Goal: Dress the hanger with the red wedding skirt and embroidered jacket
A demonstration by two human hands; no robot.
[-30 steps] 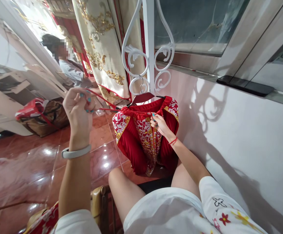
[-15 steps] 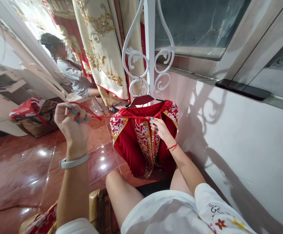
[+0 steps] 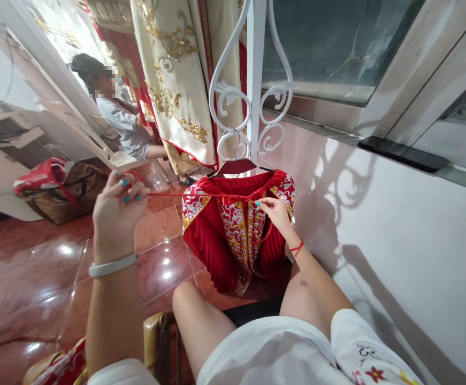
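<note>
- While the skirt [image 3: 216, 235], red with embroidered panels, hangs from a hanger [image 3: 236, 166] hooked on the white grille [image 3: 252, 101], just beyond the person's knees, the hands are placed as follows.
- Left hand [image 3: 114, 214]: raised to the left of the skirt and well apart from it. The grip is pressed together, pinching one end of a red thread [image 3: 192, 194].
- Thread: runs taut and nearly level from the left hand to the middle of the waistband.
- Right hand [image 3: 276, 211]: rests against the embroidered front panel. Thumb and forefinger are closed, pinching the waistband where the thread meets it.
- Wrists: white band [image 3: 112, 266] on the left, red string [image 3: 297, 248] on the right.
- Surroundings: a cream, gold-embroidered garment [image 3: 176, 80] hangs behind the grille, and another person [image 3: 124, 125] sits beyond it. A red bag [image 3: 40, 176] lies on the glossy tiled floor [image 3: 36, 278]. A white wall [image 3: 397, 224] stands at right.
</note>
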